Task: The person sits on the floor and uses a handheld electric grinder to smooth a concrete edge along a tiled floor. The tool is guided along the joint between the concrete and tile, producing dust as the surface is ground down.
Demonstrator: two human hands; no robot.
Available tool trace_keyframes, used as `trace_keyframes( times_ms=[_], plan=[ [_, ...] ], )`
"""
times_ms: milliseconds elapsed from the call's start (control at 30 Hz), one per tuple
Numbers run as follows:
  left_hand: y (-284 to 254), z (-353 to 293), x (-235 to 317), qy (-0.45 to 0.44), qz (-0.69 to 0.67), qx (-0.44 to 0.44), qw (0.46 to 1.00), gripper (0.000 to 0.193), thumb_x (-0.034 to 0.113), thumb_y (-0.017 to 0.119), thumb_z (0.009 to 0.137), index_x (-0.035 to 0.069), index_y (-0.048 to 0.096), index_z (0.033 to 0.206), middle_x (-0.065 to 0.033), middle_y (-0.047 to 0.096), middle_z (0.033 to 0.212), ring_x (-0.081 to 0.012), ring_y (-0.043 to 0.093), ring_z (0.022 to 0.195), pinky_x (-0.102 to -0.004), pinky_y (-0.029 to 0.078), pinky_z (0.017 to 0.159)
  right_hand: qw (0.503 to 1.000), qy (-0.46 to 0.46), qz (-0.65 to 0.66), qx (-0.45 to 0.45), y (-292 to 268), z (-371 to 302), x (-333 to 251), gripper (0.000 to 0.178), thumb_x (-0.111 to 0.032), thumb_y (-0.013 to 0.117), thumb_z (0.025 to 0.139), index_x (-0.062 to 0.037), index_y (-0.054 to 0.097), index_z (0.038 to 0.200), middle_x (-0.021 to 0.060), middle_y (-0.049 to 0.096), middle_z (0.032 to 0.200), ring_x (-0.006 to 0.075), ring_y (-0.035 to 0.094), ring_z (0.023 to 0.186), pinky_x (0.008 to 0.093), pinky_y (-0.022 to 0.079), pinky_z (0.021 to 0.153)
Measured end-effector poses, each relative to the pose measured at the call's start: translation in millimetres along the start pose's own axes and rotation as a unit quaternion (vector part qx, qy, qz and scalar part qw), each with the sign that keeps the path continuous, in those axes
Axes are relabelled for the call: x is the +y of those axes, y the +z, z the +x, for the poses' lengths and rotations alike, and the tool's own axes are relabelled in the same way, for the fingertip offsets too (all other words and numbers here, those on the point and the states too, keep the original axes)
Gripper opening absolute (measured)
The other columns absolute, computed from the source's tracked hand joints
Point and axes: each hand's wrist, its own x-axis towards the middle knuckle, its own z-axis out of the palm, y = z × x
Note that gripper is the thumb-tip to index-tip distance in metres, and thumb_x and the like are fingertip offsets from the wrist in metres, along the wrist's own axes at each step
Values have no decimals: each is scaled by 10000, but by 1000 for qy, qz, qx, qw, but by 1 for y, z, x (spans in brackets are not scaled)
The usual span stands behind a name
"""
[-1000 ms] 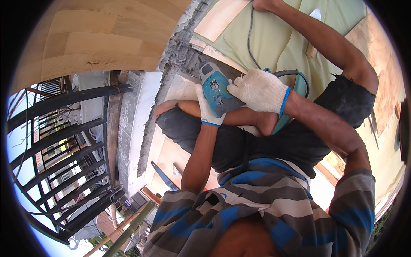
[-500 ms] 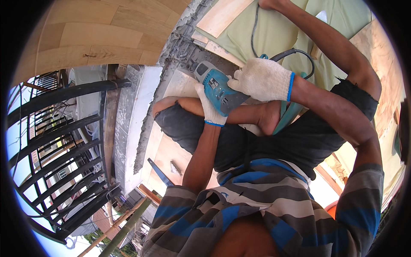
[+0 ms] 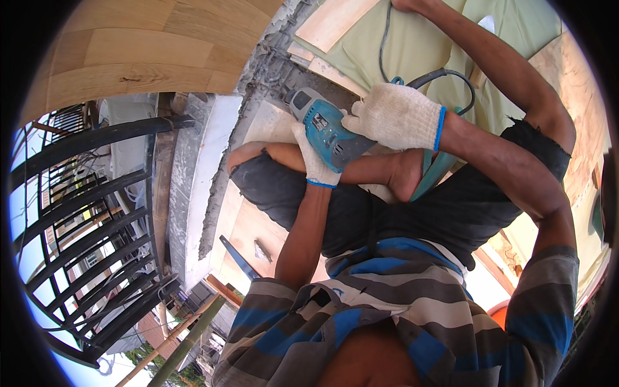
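Swung leftward since earlier, the teal drill (image 3: 327, 131) is gripped by left hand (image 3: 316, 161) and right hand (image 3: 400, 117) — fingers closed. Beyond the right fingers, a dark cord (image 3: 443, 71) is looped.

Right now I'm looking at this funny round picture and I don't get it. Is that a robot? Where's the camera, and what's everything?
No robot here, just a person sitting down. The camera is worn on their head and looks down, so you see their own arms, legs and striped shirt. Its very wide lens makes straight things look bent, like the black railing on the left.

The left hand and right hand wear whitish gloves with blue edges. Together they hold a teal and grey power tool that looks like a drill. The left supports its side; the right is wrapped around its handle end.

Farther off, pale wooden boards lie by a light green sheet. A narrow blue thing lies near the left forearm; I can't tell what it is.
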Motion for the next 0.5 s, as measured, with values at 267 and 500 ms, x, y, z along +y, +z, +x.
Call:
trace_keyframes(
  times_ms=[267, 500],
  plan=[
    [-5, 8, 2, -30, -49, -11, 998, 1030, 915, 412, 1091, 110, 473, 1731, -155, 600, 1667, -354, 622, 1505, -515, 547, 1263, 1000, 8, 6, 2, 5, 6, 1, 127, -125, 745, 935, -61, 789, 1035, 163, 788, 933, 378, 846, 904, 496, 686, 718],
    [-20, 14, -6, -6, -49, 0, 999, 1045, 924, 448, 1072, 150, 424, 1774, -142, 549, 1725, -360, 580, 1551, -523, 522, 1293, 999, 16, -22, 16, 18, 9, -4, 111, -80, 798, 849, -38, 803, 952, 152, 790, 889, 350, 858, 862, 474, 692, 709]
  ],
)
